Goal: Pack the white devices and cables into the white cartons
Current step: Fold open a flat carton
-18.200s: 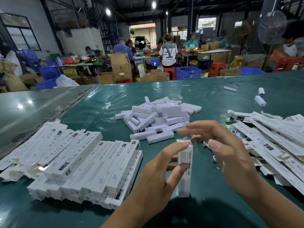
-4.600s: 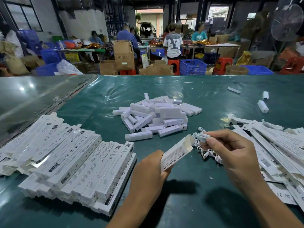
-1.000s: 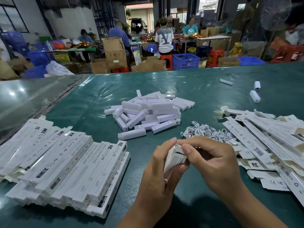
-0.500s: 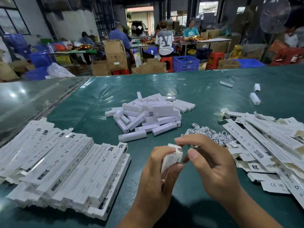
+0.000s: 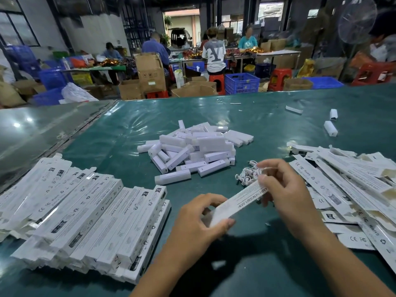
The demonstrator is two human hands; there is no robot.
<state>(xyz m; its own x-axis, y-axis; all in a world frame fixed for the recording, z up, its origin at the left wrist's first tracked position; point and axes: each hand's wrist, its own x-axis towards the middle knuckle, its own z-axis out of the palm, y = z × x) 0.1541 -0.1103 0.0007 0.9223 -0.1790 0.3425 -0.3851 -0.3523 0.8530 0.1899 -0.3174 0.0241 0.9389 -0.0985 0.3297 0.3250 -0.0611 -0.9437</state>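
One view only: your head camera, wide-angle, looks forward and down, close over the green desk (image 5: 278,125); workshop background fills the frame's upper third.

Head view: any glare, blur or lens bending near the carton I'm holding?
Head view: glare streaks the green table cover beyond the device pile; wide-angle bending toward the edges; the carton between left hand and right hand is slightly soft, print partly legible.

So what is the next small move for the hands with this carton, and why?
Probably set the carton on the packed stack at the left. Both the left hand and the right hand grip it by its ends, and nothing sticks out of it.
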